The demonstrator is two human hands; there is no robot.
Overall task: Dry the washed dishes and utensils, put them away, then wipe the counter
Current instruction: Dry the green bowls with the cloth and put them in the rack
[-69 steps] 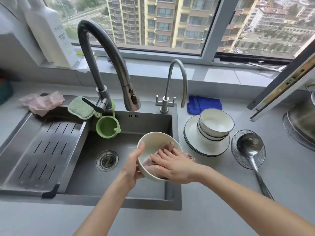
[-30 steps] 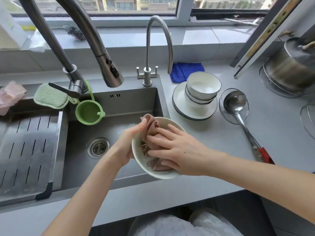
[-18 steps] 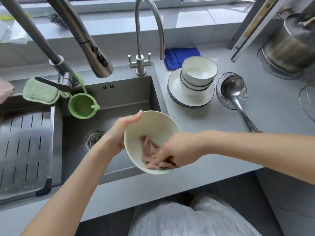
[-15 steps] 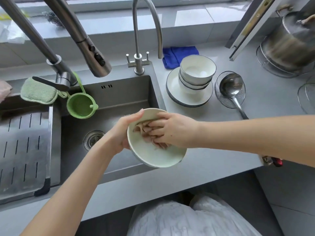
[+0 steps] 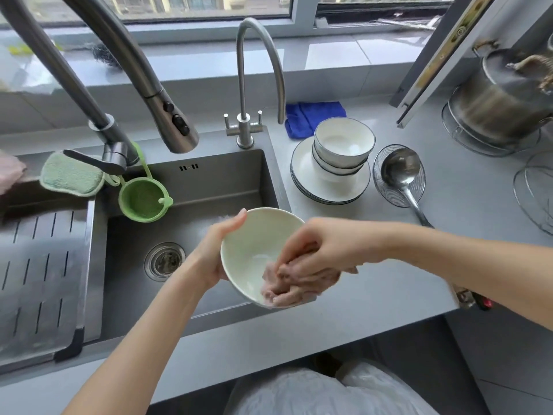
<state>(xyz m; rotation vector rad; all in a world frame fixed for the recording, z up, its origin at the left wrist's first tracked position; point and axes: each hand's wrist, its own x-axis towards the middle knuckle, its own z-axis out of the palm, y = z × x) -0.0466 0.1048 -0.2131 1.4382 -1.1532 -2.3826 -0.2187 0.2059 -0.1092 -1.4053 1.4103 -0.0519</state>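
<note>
A cream bowl (image 5: 254,247) is tilted over the sink's right edge, its inside facing me. My left hand (image 5: 217,250) grips its left rim, thumb over the top edge. My right hand (image 5: 323,250) bunches a pink cloth (image 5: 287,283) against the bowl's lower right inside. On the counter to the right stand stacked white bowls (image 5: 344,145) on white plates (image 5: 305,172). Beside them a steel ladle (image 5: 401,172) lies on a wire skimmer (image 5: 380,160).
The steel sink (image 5: 194,187) has a drain (image 5: 164,260), a slotted tray (image 5: 39,271) at left, a green strainer (image 5: 143,199) and a green sponge (image 5: 70,178). Two faucets (image 5: 167,115) rise behind. A blue cloth (image 5: 308,115) and a steel pot (image 5: 496,106) sit at the back right.
My right hand has swept the pink cloth from the bowl's upper inside down to its lower right rim. The bowl stays tilted in my left hand.
</note>
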